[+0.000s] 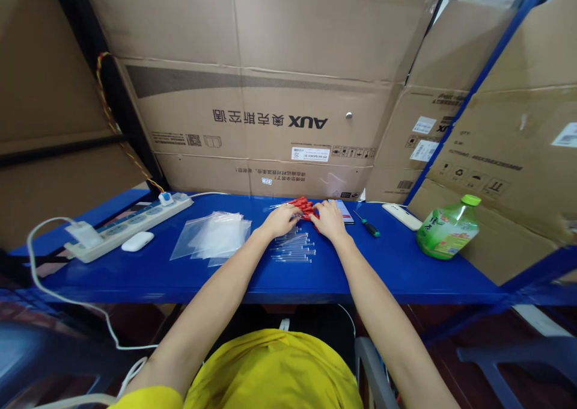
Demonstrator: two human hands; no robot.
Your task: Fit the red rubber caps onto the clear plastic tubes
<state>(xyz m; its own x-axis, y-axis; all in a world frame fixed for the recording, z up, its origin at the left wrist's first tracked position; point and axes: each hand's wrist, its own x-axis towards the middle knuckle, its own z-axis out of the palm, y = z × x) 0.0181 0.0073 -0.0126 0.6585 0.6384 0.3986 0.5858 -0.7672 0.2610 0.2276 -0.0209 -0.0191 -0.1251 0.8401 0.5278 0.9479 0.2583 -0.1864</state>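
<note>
1. Reaching with both hands into the little heap of red caps (303, 206) at the back of the blue shelf (406, 270), right up against the big cardboard box (252, 120). My left hand (282, 219) is curled over the left edge of the heap and my right hand (329, 218) is resting on the right edge, fingers together and lying flat-ish. Honestly can't tell if either hand is actually pinching a cap, they're too small from up here.

2. I'm keeping the clear tubes (294, 248) lined up just in front of my hands, between my wrists, so they're not rolling around. I'd say that's what matters most here: caps behind, tubes in front, nothing crossing over.

3. I'm thinking fingertips beat a full grab, since the caps look light and would scatter easily.

4. I'm watching my right wrist, because the phone (345, 212) is lying just beside it and the screwdriver (368, 225) a bit further right.

5. I'm leaving the plastic bags (211, 236) stacked to the left, near but not touching the tubes. The green bottle (447, 228) is lying well off to the right, power strip (128, 225) far left.
</note>
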